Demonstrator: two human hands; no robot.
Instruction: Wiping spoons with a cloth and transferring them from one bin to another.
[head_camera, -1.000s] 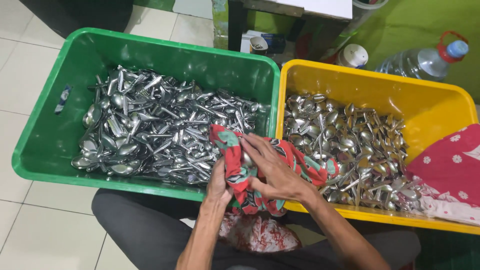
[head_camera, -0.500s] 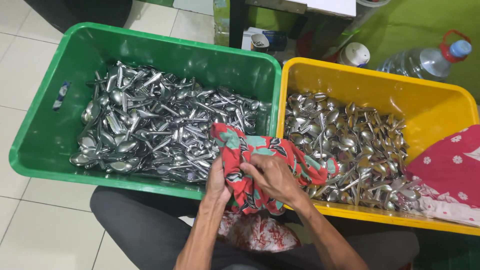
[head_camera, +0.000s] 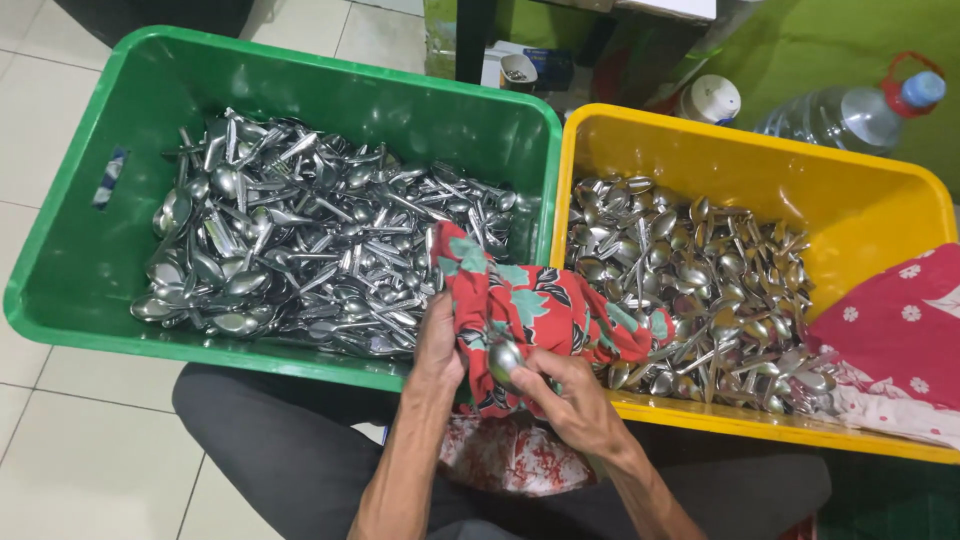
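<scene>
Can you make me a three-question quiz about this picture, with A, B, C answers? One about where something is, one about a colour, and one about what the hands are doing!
1. Where does the flowered red cloth lie?
A. across the rims between the two bins
B. on the floor tiles
C. over the water bottle

2. What colour is the bin on the right?
A. blue
B. yellow
C. white

3. What is the spoon doing?
A. lying in the green bin
B. on the floor
C. held in the cloth by both hands

Answers: 1 A, the cloth drapes over both rims. 2 B, its walls are yellow. 3 C, the left hand and right hand pinch it in the cloth.
</scene>
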